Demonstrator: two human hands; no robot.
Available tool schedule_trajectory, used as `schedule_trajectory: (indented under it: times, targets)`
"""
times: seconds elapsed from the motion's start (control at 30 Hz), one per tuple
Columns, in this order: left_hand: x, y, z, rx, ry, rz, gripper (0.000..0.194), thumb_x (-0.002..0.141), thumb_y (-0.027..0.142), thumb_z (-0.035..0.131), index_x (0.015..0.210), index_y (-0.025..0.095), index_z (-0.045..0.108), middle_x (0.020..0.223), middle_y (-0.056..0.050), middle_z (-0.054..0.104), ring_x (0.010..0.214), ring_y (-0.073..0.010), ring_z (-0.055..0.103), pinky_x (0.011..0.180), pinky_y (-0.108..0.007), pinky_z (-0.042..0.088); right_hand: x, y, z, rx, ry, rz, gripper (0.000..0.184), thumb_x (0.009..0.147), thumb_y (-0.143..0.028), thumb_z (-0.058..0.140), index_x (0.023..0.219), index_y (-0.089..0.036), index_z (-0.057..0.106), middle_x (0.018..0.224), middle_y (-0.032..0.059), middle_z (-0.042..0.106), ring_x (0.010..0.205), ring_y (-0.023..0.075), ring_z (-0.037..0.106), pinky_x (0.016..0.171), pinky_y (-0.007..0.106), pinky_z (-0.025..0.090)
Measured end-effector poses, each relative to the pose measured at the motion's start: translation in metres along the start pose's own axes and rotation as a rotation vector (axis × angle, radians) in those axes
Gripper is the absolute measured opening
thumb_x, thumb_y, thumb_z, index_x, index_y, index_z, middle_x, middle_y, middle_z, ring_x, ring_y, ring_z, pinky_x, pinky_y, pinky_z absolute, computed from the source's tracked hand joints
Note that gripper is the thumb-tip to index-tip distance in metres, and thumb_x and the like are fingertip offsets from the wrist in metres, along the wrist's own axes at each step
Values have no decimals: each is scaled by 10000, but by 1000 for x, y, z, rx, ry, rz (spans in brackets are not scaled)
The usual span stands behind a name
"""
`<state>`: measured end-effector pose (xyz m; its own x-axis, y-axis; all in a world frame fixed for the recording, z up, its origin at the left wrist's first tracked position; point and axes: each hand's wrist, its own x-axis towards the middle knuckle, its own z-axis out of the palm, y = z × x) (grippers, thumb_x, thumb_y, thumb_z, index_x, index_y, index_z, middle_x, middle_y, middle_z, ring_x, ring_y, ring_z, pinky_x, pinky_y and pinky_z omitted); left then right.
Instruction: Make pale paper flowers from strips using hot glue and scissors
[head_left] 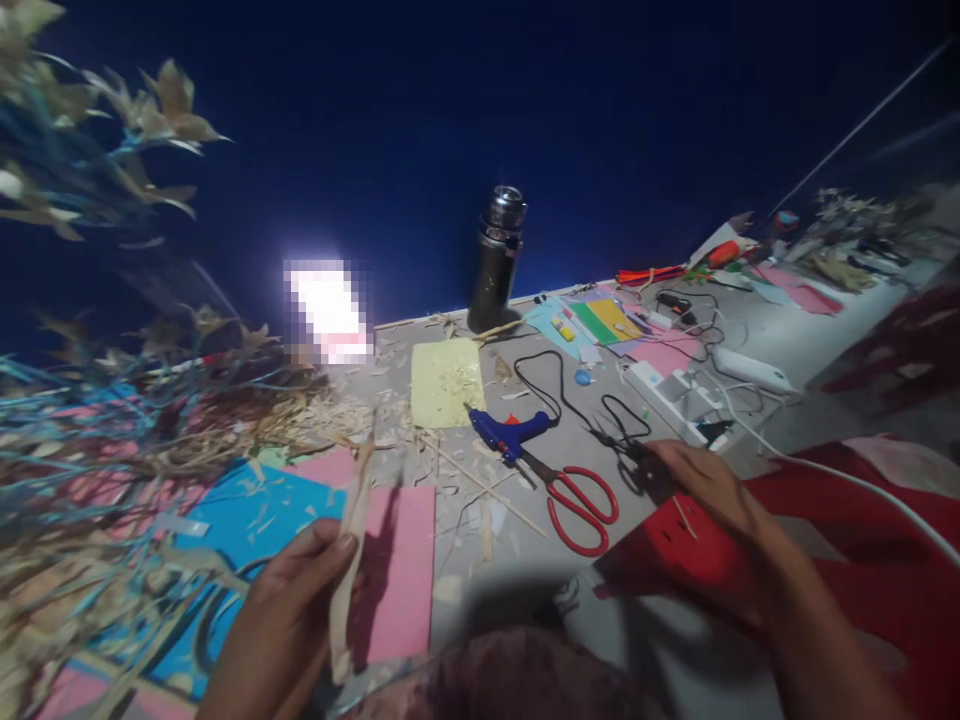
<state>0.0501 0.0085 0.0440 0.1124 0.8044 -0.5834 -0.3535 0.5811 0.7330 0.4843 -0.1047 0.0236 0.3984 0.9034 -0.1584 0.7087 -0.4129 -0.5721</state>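
Note:
A long pale strip of dried leaf or husk [351, 570] stands nearly upright, pinched between the thumb and fingers of my left hand [300, 580]. Pink [409, 570] and blue sheets lie beneath that hand. My right hand [697, 480] is closed at the right, by a dark slender object [611, 440] whose kind is unclear against the black cord; the fingertips are partly hidden. Between the hands rest red-handled scissors [581, 510], their blades under a blue glue gun [506, 432]. Past the gun's nozzle is a yellow sheet [448, 385] with glue blobs and scraps.
A dark metal flask [495, 265] stands at the far edge. A white power strip [667, 390] with cords lies right, a red bag-like item [697, 545] below my right forearm. Dried flower stems [150, 380] crowd the left; fibre scraps litter the surface.

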Motion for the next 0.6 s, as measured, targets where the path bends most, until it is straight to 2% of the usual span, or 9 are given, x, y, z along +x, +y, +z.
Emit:
schedule_trajectory:
  times: [0.07, 0.1, 0.13, 0.17, 0.23, 0.33, 0.4, 0.5, 0.6]
  targets:
    - [3, -1, 2, 6, -19, 4, 423, 499, 271, 985, 713, 164, 636, 598, 8, 615, 500, -117, 541, 472, -178, 467, -18, -2, 4, 359, -29, 94, 563, 843, -655, 596, 1118, -184, 733, 1143, 188, 755, 1017, 351, 709, 784, 393, 575]
    - [4, -1, 3, 14, -29, 7, 443, 486, 302, 992, 693, 161, 626, 581, 13, 595, 490, -110, 518, 463, -176, 448, -27, -9, 11, 498, -35, 140, 586, 744, -649, 721, 1105, -187, 735, 1125, 185, 755, 988, 351, 712, 765, 384, 575]
    - [6, -2, 3, 22, -39, 14, 459, 478, 326, 995, 678, 161, 616, 573, 19, 578, 488, -104, 500, 464, -175, 433, -34, -20, 22, 622, -85, 176, 566, 708, -590, 796, 1110, -196, 729, 1115, 166, 753, 966, 324, 711, 775, 362, 568]
    - [7, -2, 4, 27, -45, 28, 469, 473, 341, 996, 672, 162, 611, 571, 24, 565, 494, -101, 490, 475, -174, 427, -41, -35, 36, 742, -180, 186, 532, 714, -549, 815, 1105, -199, 723, 1078, 142, 750, 914, 285, 706, 757, 336, 556]
    - [8, -2, 6, 29, -56, 67, 470, 485, 362, 990, 674, 165, 608, 573, 33, 544, 507, -97, 476, 501, -176, 420, -49, -76, 70, 915, -379, 184, 472, 697, -525, 827, 1004, -181, 726, 891, 90, 725, 745, 212, 656, 628, 277, 497]
    - [6, -2, 6, 16, -71, 104, 453, 523, 391, 975, 700, 172, 620, 581, 37, 536, 510, -95, 459, 502, -178, 387, -51, -141, 121, 948, -666, 232, 299, 716, -409, 791, 838, -153, 695, 737, 35, 653, 630, 142, 562, 572, 232, 417]
    - [4, -4, 3, 13, -79, 104, 431, 556, 394, 957, 705, 179, 615, 580, 38, 534, 500, -97, 447, 485, -182, 357, -47, -173, 145, 932, -792, 179, 229, 739, -362, 724, 804, -147, 678, 722, 16, 624, 628, 123, 528, 591, 226, 404]
    - [2, -7, -5, 31, -96, 122, 400, 599, 386, 925, 667, 179, 589, 564, 38, 516, 493, -96, 430, 483, -188, 338, -41, -202, 160, 864, -825, 37, 171, 686, -284, 697, 777, -143, 663, 699, -5, 590, 638, 116, 502, 613, 225, 393]
    - [4, -11, -10, 34, -99, 153, 371, 636, 381, 899, 663, 179, 590, 572, 35, 516, 509, -97, 433, 502, -189, 347, -36, -215, 163, 848, -856, 64, 186, 615, -275, 695, 744, -150, 645, 635, -22, 558, 580, 113, 475, 548, 224, 360]
